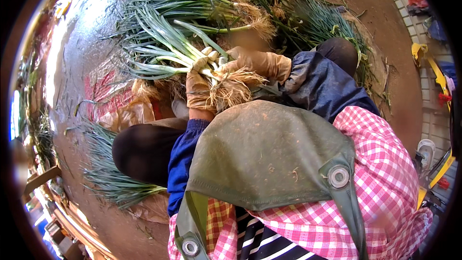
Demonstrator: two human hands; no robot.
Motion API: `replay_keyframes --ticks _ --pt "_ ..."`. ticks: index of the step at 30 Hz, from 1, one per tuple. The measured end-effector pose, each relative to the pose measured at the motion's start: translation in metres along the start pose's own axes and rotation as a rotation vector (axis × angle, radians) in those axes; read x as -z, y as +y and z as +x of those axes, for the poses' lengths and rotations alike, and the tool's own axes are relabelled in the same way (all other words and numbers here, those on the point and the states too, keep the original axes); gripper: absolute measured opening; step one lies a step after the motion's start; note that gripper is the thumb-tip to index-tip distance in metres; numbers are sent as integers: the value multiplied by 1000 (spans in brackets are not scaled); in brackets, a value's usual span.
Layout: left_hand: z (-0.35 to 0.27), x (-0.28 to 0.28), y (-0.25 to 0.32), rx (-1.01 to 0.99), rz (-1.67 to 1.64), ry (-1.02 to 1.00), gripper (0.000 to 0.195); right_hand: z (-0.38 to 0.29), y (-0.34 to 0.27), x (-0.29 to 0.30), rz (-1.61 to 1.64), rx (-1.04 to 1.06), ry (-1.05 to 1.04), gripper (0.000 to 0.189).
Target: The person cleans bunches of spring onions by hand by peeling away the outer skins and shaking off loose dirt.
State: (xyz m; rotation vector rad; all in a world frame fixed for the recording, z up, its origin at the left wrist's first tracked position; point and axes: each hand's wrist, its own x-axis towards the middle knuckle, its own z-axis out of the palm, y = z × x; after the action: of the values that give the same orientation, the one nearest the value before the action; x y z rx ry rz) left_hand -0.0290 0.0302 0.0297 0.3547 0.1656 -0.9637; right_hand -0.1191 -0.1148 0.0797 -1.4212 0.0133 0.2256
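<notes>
Both my hands wear soiled tan gloves. My left hand (200, 81) grips a small bunch of green onions (180, 48) near the white stems, with the leaves fanning to the upper left and the pale roots hanging over towards the apron. My right hand (252, 61) is at the right side of this bunch, its fingers against the stems and one thick green stalk; whether it grips them is partly hidden. Just beyond the hands lies a larger pile of green onions (202, 3), roots to the right.
More green onions (321, 21) lie at the upper right, and another bundle (112, 166) beside my left knee. A red-printed plastic sack (112, 95) is on the wet brown floor at left. Yellow-framed equipment (438, 74) stands on tiles at far right.
</notes>
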Motion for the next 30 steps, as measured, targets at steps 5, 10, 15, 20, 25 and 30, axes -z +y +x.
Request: replay_keyframes --ticks 5,10,15,20,25,30 --pt "0 -7 4 -129 -63 161 29 -47 -32 10 58 -83 -36 22" --pt "-5 -12 0 -96 -23 137 34 -136 -103 124 -400 -413 158 23" --pt "13 13 -4 -106 -54 217 30 -219 -114 209 -1601 -1015 287 45" --pt "20 31 -5 -78 -12 197 33 -129 -95 142 -1461 -533 428 49" --pt "17 15 -13 -74 181 277 32 -3 -33 22 -1127 109 63 36" --pt "23 42 -4 -131 192 324 22 27 -4 -18 -1249 118 68 28"
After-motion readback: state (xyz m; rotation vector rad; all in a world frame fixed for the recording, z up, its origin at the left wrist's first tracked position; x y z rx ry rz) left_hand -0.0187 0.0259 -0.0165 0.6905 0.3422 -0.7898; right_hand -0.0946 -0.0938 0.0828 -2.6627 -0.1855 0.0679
